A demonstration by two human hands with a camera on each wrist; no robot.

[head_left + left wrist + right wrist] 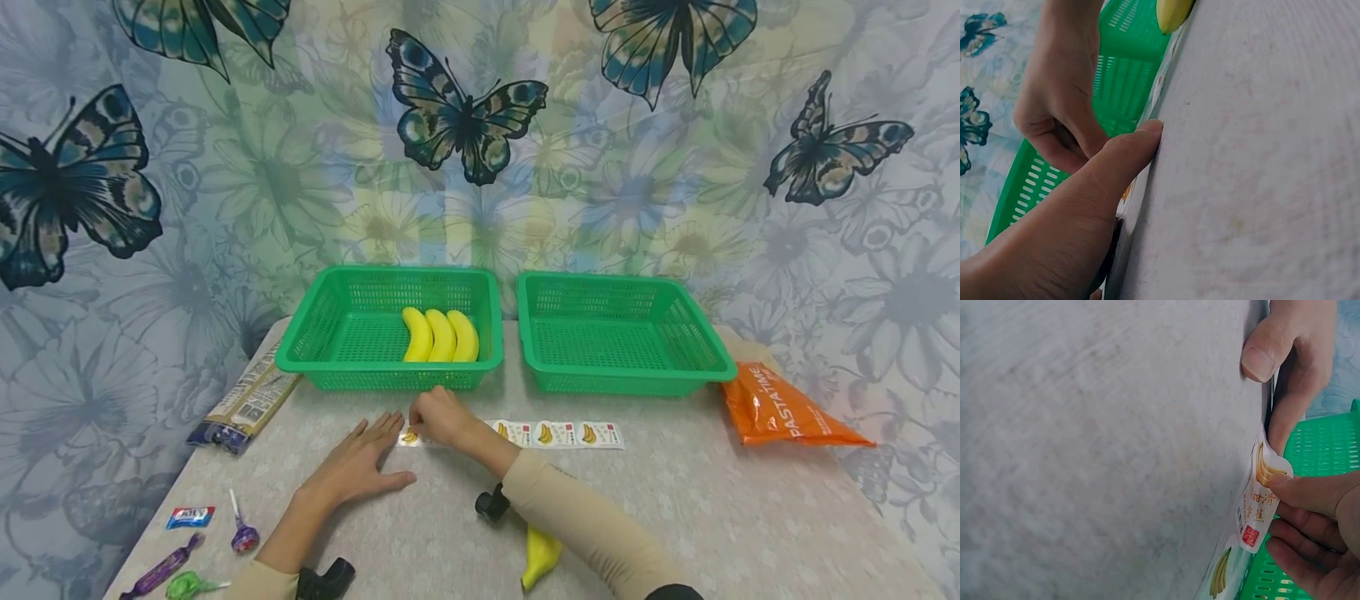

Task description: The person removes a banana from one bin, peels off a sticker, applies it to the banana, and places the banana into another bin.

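A strip of banana stickers (596, 435) lies across the table in front of the baskets. At its left end my right hand (442, 418) pinches one sticker (1261, 503) between thumb and fingers; in the right wrist view that sticker lifts and bends away from the strip. My left hand (352, 465) rests palm down on the table, its straight fingertips at the strip's left end and thumb spread. A yellow banana (542, 557) lies on the table, partly covered by my right forearm.
Behind the strip stand two green baskets, the left basket (360, 367) with three bananas (441, 337) and the right basket (622, 376). An orange pasta bag (783, 407) lies far right, a long package (251, 400) far left. Several candies, including a lollipop (243, 536), lie front left.
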